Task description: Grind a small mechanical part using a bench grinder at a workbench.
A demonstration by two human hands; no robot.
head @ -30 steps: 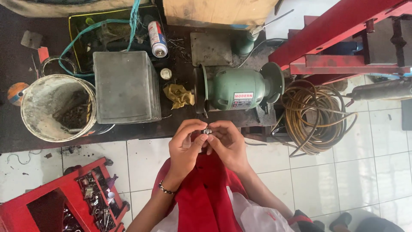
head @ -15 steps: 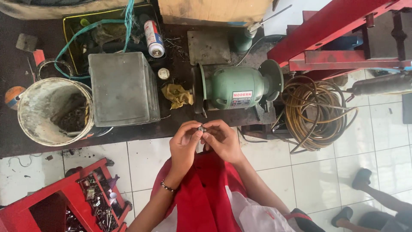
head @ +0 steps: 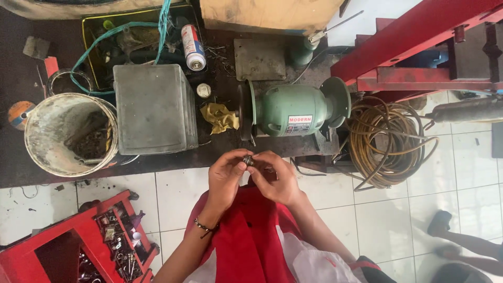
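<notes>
Holding a small metal part [head: 248,160] between both hands, you keep it in front of your chest, above the white floor tiles and just before the table [head: 31,162] edge. Your left hand [head: 226,178] pinches it with thumb and fingertips; your right hand [head: 276,178] closes on it from the other side. It looks dark, round and shiny, too small to tell more.

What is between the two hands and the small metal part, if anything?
Nothing visible is. The left hand and the right hand both pinch the small metal part directly with their fingertips, above the white tiled floor, just in front of the green bench grinder.
</notes>
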